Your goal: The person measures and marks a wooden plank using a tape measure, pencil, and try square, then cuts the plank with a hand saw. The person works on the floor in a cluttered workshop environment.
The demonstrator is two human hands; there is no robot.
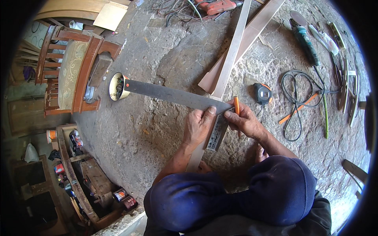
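Observation:
I press my left hand (197, 126) on a steel try square (165, 94) lying across a long pale wooden strip (195, 159), fingers curled round it, thumb on top. The square's short silvery stock (216, 131) runs along the strip's right side. In my right hand (247, 122) is an orange pencil (236, 102), upright beside the square's corner; that thumb also presses on the square. The blade's far left end reaches over a cream enamel bowl (116, 86) with dark small bits inside. A tape measure (262, 93) lies right of my right hand.
On the rough concrete floor (165, 59) lie wooden boards (256, 37), a red drill (216, 6), an angle grinder (305, 41) and looped cable (291, 78). A wooden chair (76, 72) stands at left, a trough of tins (67, 153) below it. My knees (275, 192) fill the bottom.

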